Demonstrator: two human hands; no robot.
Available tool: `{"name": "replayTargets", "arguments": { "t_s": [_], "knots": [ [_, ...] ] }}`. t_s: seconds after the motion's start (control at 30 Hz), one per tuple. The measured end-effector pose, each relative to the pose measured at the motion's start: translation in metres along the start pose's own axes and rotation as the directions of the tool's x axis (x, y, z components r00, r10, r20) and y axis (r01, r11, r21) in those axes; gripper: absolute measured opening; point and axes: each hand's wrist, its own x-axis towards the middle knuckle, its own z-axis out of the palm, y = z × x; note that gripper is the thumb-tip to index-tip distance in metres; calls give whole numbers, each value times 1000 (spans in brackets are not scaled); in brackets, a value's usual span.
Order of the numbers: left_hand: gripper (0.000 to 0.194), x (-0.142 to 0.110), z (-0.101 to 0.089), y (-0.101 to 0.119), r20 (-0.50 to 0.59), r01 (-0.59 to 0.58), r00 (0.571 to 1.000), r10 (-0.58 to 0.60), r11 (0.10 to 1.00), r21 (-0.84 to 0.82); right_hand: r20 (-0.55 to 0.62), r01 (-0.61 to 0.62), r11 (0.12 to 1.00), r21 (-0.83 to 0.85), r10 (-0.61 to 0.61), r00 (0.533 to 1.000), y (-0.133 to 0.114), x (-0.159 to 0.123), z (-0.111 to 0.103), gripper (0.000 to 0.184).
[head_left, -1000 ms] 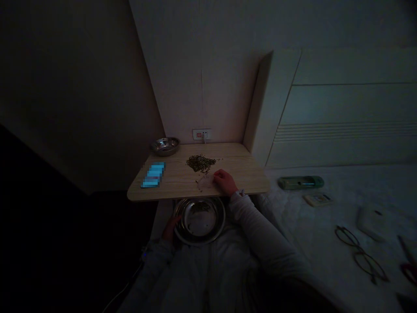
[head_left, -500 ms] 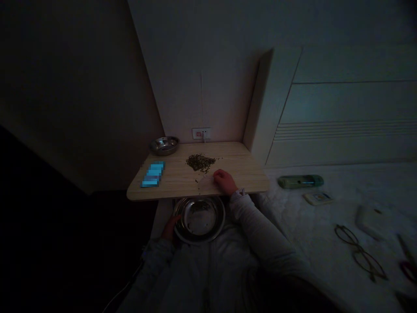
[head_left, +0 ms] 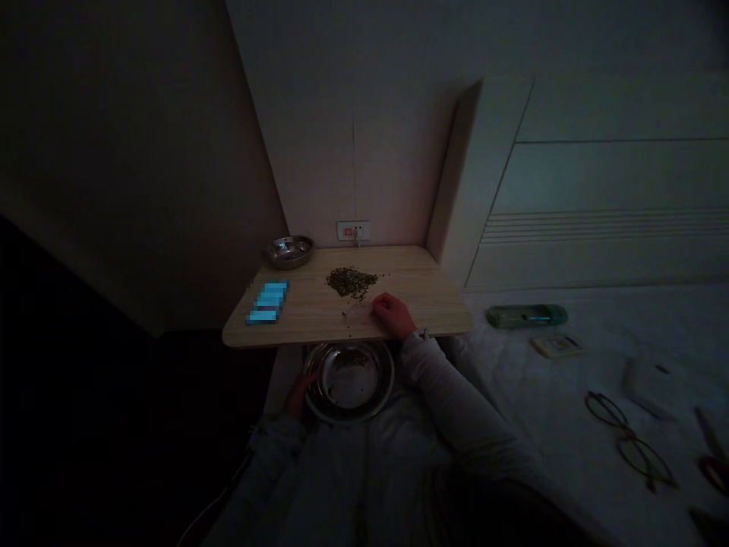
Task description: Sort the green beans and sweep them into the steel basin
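Note:
My left hand grips the left rim of a shiny metal bowl, which sits in my lap just under the table's front edge. A few small dark bits lie inside it. My right hand is closed over the front right of the wooden table, pinching a thin see-through piece whose kind the dim light hides. Beyond that piece lies a loose pile of small dark green-brown grains, with a few strays nearer the front edge.
A second metal bowl stands at the table's back left, behind a lit phone. A socket with a plug is on the wall. On the bed to the right lie a green bottle, a small pale box, glasses and scissors.
The see-through piece has tilted or shifted slightly in my right hand, which stays almost in place. My left hand and the bowl are still; the view has moved a little.

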Motion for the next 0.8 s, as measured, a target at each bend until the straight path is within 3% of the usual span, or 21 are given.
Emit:
{"name": "replayTargets", "arguments": {
  "t_s": [0.13, 0.3, 0.5, 0.8],
  "knots": [
    [11, -2, 0, 0, -5, -71, 997, 71, 997, 4, 7, -10, 1000, -28, 10, 1000, -3, -2, 0, 9],
    [9, -3, 2, 3, 4, -39, 999, 39, 998, 43, 22, -9, 1000, -16, 9, 1000, -5, -3, 0, 8],
    [12, 1, 0, 2, -8, -90, 996, 90, 996, 27, 23, 15, 998, -55, -14, 1000, -3, -2, 0, 8],
    [14, -2, 1, 0, -61, -31, 998, 32, 999, 18, 31, -3, 999, -34, 4, 1000, -6, -3, -1, 8]
  ]
}}
